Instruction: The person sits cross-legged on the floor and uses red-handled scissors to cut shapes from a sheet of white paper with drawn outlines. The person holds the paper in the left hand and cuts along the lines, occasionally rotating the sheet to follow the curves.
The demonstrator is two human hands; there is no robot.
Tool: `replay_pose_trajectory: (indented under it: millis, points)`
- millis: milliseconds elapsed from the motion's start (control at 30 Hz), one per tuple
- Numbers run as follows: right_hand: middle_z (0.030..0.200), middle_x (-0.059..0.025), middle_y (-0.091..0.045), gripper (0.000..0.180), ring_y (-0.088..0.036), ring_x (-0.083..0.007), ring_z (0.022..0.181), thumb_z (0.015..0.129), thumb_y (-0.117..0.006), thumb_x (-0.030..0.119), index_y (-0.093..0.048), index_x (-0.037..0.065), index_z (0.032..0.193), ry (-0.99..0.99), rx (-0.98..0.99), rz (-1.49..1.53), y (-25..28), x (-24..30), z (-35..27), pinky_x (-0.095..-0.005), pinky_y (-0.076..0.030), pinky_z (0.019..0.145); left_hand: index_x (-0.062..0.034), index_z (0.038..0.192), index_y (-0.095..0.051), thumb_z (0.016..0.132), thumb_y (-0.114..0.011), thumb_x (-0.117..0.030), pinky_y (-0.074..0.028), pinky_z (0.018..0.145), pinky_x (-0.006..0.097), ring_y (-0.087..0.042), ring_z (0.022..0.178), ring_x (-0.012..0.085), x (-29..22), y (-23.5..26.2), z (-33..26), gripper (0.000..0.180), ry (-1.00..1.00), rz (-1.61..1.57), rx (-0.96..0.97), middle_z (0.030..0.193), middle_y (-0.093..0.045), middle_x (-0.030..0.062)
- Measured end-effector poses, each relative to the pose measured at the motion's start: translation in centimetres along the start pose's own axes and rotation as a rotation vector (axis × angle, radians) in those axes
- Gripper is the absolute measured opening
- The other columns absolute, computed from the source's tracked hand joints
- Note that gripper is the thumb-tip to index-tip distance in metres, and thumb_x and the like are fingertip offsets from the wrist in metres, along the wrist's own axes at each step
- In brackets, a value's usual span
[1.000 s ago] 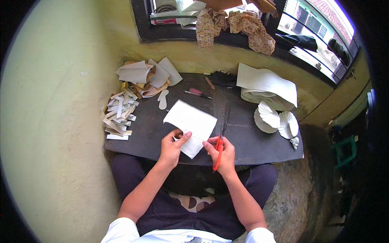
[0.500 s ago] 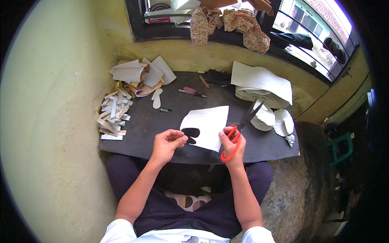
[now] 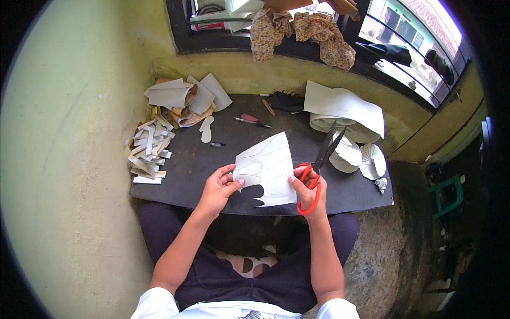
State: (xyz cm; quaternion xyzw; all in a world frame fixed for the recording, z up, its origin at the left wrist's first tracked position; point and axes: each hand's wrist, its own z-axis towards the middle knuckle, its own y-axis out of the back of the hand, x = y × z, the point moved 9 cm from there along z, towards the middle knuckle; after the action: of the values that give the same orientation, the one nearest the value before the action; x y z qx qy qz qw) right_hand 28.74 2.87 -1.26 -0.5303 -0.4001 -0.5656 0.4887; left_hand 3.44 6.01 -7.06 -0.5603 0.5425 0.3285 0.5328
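Note:
Both my hands hold up a white sheet (image 3: 268, 170) above the dark table. Several rounded outlines are drawn on it, and curved notches are cut from its lower left edge. My left hand (image 3: 215, 191) pinches the sheet's left edge between thumb and fingers. At the right edge, the thumb of my right hand (image 3: 311, 198) presses on the sheet. That same hand holds red-handled scissors (image 3: 322, 155), their dark blades slightly parted and pointing away from me. Fan-stacked white cut pieces (image 3: 345, 153) lie just beyond the blades.
White strips (image 3: 149, 151) and paper scraps (image 3: 183, 98) are heaped at the table's left. Two rounded cut-outs (image 3: 206, 129), a pen (image 3: 252, 122) and a small black cap (image 3: 217, 144) lie mid-table (image 3: 191, 165). Rolled white sheets (image 3: 342, 111) rest at the back right.
The sheet has turned so its drawn outlines face me more. My left hand has shifted onto its left edge above the notches. The scissors' blades look wider apart.

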Motion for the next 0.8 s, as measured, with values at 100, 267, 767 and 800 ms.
replay_pose_trajectory:
  millis: [100, 267, 767, 800]
  points:
    - [0.085, -0.0015, -0.066, 0.016, -0.060, -0.0086, 0.079, 0.090, -0.076, 0.013, -0.069, 0.001, 0.099, 0.081, -0.109, -0.102, 1.2, 0.1, 0.2, -0.0248, -0.047, 0.073, 0.0046, 0.145, -0.038, 0.088, -0.080, -0.005, -0.049, 0.088, 0.025, -0.063, 0.102, 0.0132, -1.1, -0.1, -0.4, 0.072, -0.009, -0.065, -0.084, 0.116, -0.067, 0.0122]
    - [0.091, -0.0069, -0.068, 0.026, -0.063, -0.0123, 0.081, 0.097, -0.070, 0.023, -0.069, -0.002, 0.102, -0.059, -0.161, 0.026, 1.0, -1.0, -0.2, -0.0280, -0.051, 0.070, 0.0000, 0.142, -0.042, 0.089, -0.078, -0.005, -0.049, 0.089, 0.024, -0.063, 0.103, 0.0126, -0.6, 0.7, -0.5, 0.064, -0.004, -0.322, -0.155, 0.114, -0.067, 0.0061]
    - [0.099, -0.0029, -0.067, 0.020, -0.063, -0.0093, 0.087, 0.092, -0.074, 0.004, -0.064, 0.001, 0.108, 0.002, 0.036, 0.066, -7.1, -2.5, -4.2, -0.0243, -0.051, 0.079, -0.0110, 0.120, -0.062, 0.093, -0.074, -0.010, -0.056, 0.088, 0.030, -0.066, 0.100, 0.0133, 1.2, -4.2, -2.5, 0.030, 0.117, -0.522, -0.031, 0.106, -0.068, 0.0011]
    - [0.098, -0.0027, -0.066, 0.019, -0.063, -0.0093, 0.086, 0.092, -0.073, 0.003, -0.063, 0.001, 0.108, 0.001, 0.010, 0.058, -6.6, -2.5, -4.1, -0.0244, -0.051, 0.079, -0.0110, 0.121, -0.062, 0.093, -0.075, -0.012, -0.056, 0.087, 0.030, -0.066, 0.099, 0.0135, 1.5, -4.3, -2.5, 0.030, 0.134, -0.495, -0.021, 0.106, -0.069, 0.0012]
